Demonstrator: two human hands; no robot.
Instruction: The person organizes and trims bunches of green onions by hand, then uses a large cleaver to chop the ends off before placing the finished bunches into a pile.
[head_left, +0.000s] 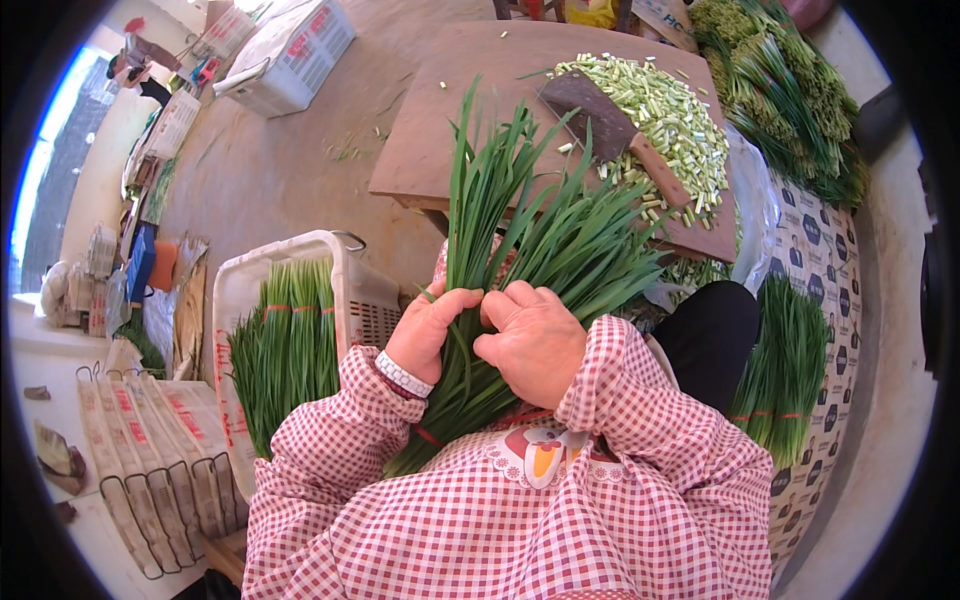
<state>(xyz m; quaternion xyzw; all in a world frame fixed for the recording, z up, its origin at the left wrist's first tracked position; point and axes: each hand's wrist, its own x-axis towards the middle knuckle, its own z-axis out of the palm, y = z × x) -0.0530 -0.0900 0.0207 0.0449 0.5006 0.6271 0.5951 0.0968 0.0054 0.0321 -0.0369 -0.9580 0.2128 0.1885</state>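
Note:
Over my lap, my left hand (426, 330) holds the near side of a sheaf of long green garlic chive leaves (480, 202), its thumb pointing right. My right hand (534, 341) is closed on the same leaves, its curled fingers touching or nearly touching the left thumb. Beyond the hands the leaf tips fan out over the table's near edge, in a left clump and a wider right clump (592, 247). Below the hands the leaves run down to my apron, where a red band (427, 436) shows around them. Their lower ends are partly hidden.
A low wooden table (442, 112) bears a cleaver (592, 112) and a heap of cut stem pieces (682, 127). Left stands a white plastic crate (341, 277) with banded chive bundles (289, 345). More bundles (780, 367) lie right; flowering bundles (787, 90) are piled behind. Another person is far left.

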